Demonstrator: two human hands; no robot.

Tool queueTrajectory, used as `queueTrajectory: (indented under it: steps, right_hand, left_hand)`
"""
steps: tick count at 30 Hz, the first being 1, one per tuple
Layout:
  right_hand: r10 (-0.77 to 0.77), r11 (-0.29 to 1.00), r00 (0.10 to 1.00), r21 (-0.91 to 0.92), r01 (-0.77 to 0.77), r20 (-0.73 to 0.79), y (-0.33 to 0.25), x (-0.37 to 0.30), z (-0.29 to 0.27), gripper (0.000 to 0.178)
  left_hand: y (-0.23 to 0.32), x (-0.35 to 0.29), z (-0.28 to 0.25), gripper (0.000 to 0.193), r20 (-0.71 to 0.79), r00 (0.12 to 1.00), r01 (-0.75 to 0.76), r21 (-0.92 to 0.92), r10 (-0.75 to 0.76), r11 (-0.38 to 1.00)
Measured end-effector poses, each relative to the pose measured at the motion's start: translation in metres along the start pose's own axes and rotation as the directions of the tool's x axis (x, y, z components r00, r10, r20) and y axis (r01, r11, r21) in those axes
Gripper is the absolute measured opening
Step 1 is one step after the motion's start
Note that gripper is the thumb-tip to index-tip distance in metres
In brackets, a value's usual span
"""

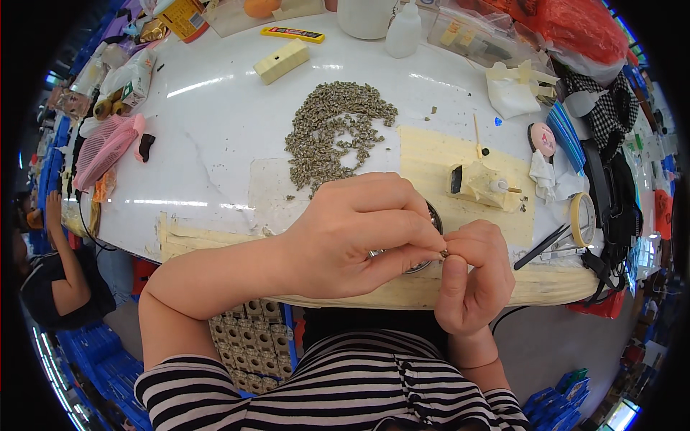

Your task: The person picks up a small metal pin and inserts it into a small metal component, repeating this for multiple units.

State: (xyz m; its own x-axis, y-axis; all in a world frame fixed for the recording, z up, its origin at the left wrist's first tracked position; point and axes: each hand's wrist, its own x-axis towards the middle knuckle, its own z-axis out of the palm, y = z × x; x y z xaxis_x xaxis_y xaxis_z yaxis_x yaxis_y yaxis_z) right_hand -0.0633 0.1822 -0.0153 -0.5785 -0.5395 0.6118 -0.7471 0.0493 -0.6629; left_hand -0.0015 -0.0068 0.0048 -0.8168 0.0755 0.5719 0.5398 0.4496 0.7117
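Note:
My left hand reaches across from the left, thumb and forefinger pinched together. Its fingertips meet those of my right hand, which is also pinched. A tiny brownish metal part shows between the fingertips of both hands; its exact shape is too small to tell. Behind my left hand a round, dark-rimmed metal dish is mostly hidden. Farther off, a spread heap of many small grey-brown metal pieces lies on the white table. A block wrapped in cream tape, with a white-collared pin, stands beyond my right hand.
Black tweezers and a tape roll lie at the right. Toward the back are a cream block, a yellow cutter knife and a white bottle. A pink mesh item lies left; another person's arm shows far left.

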Motion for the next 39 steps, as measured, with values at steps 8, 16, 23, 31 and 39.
queueTrajectory:
  steps: [8, 16, 23, 31, 39]
  right_hand:
    - [-0.029, 0.999, 1.0, -0.019, 0.029, -0.011, 0.0008, 0.0005, 0.0001, 0.004]
    - [0.018, 1.0, 1.0, 0.002, -0.018, 0.02, 0.0003, 0.0007, 0.0004, 0.003]
    - [0.064, 0.998, 0.998, 0.012, -0.063, -0.021, -0.0023, 0.0012, -0.0002, 0.005]
    - [0.071, 0.997, 0.996, 0.039, -0.07, -0.044, 0.0013, -0.0001, 0.0, 0.004]
    - [0.077, 0.997, 0.995, 0.012, -0.077, -0.069, 0.0003, 0.0015, -0.0002, 0.006]
  left_hand:
    - [0.0007, -0.0005, 0.0002, 0.017, 0.01, 0.996, -0.085, 0.098, 0.084, 0.992]
    - [0.0001, 0.0007, -0.0015, 0.019, -0.004, 1.0, 0.029, 0.006, -0.029, 1.0]
    - [-0.0003, 0.0021, -0.0026, 0.019, 0.01, 0.999, 0.046, 0.032, -0.046, 0.998]
    - [0.001, 0.0032, -0.0008, 0.021, 0.045, 0.998, 0.051, 0.034, -0.052, 0.998]
    - [0.0004, 0.0033, -0.0006, 0.02, 0.029, 0.999, 0.027, 0.085, -0.03, 0.996]
